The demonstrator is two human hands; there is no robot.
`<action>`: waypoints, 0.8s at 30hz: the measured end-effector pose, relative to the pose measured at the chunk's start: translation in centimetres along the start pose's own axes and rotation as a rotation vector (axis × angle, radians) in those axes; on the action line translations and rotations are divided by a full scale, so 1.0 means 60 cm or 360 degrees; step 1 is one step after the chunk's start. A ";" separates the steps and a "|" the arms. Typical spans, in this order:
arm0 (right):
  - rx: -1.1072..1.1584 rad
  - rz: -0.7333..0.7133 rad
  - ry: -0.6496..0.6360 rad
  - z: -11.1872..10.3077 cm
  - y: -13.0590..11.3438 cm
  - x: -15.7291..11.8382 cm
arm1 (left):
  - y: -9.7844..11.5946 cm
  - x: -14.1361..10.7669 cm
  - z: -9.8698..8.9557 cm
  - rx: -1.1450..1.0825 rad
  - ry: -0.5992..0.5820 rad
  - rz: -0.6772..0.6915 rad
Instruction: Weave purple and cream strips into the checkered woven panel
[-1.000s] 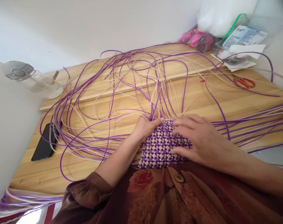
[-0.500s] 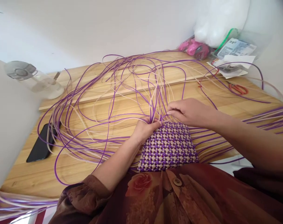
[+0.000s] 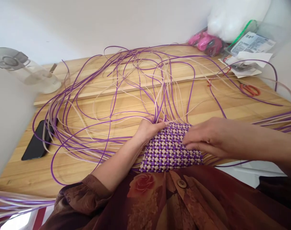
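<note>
Weaving at a light wood table (image 3: 27,175), plain white wall (image 3: 75,25) behind.
Left hand (image 3: 150,129) is gripping a bunch of strands (image 3: 156,110), some fingers tucked out of sight; right hand (image 3: 208,137) is curled over the right side of the woven panel (image 3: 168,145), can't tell if it's pinching anything. Panel's at the near edge, tight purple-and-beige checks.

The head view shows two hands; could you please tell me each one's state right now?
Left hand: closed, holding strands at the corner of the woven piece.
Right hand: curled over the woven piece; whether it grips anything cannot be told.
</note>
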State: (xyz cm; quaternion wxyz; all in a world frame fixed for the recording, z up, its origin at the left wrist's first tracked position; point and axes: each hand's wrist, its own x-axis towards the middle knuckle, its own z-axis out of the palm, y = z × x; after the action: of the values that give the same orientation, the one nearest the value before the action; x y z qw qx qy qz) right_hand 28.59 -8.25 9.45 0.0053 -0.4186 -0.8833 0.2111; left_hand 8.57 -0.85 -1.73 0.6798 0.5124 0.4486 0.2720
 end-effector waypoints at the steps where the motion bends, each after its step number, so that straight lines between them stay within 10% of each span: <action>1: -0.0013 0.0011 0.0039 -0.003 0.006 0.011 | 0.000 -0.001 0.000 -0.0015 -0.0012 -0.0001; 5: -0.0153 0.0158 0.0295 -0.010 0.055 0.067 | 0.003 -0.003 0.002 -0.0046 -0.0040 0.0014; 16: -0.0013 0.0228 0.0079 0.020 0.087 0.122 | 0.015 -0.011 0.008 -0.0157 -0.0043 -0.0005; 20: -0.0151 0.0284 -0.0060 -0.026 0.132 0.110 | 0.014 -0.011 0.009 -0.0134 -0.0009 -0.0074; 24: -0.0582 0.0867 0.0047 -0.115 0.210 0.065 | 0.012 -0.009 0.009 -0.0099 -0.0010 -0.0113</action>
State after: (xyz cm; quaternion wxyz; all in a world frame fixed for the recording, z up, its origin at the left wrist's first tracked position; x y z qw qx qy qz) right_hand 36.63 4.27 10.30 -0.1137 -0.6366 -0.7619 0.0366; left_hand 8.87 -1.28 -0.83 0.7061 0.4757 0.4557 0.2598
